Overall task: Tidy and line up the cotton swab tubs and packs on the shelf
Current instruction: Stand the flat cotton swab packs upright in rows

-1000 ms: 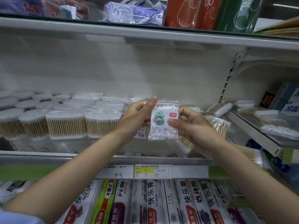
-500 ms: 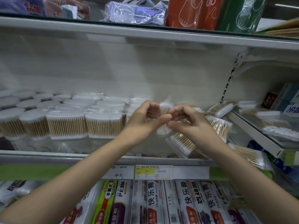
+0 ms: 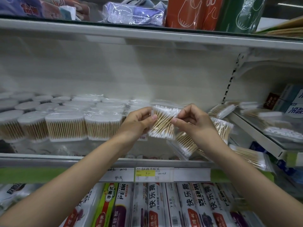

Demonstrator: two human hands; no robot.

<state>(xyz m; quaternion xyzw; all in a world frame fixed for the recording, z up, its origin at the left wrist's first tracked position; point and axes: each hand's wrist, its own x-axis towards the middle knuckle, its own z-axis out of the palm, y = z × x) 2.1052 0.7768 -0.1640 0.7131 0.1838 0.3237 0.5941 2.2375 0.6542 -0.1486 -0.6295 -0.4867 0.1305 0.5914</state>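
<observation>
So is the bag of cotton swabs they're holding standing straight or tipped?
Tipped. The pack leans with its wooden sticks slanting, pinched by the left hand and right hand above the shelf.

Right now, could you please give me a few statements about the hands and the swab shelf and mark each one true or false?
1. Both hands, left and right, hold one swab pack. True.
2. The held pack shows wooden sticks with white tips. True.
3. The swab tubs stand to the right of the hands. False: they stand to the left; loose packs lie to the right.
4. The held pack lies flat on the shelf. False: it is held up in front of the shelf.
5. A yellow price tag sits on the shelf edge below the hands. True.
</observation>
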